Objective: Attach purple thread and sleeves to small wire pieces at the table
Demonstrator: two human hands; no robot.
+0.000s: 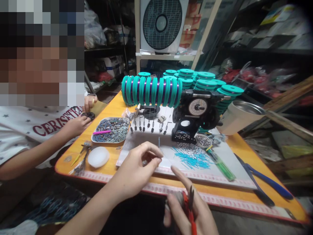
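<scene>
Red-handled cutters (190, 210) sit in the right hand (200, 213), dark tips pointing up; over by the left hand's (139, 164) closed fingertips I see a slim, ribbed, blue-grey piece (159, 141), upright.

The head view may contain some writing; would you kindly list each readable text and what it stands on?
"CERISETEA", any further letters hidden: white star-printed shirt at left.
Too small or blurred to read: round white dial; pink-and-white strip along the yellow tabletop's front; yellow-and-white package at upper right.
</scene>
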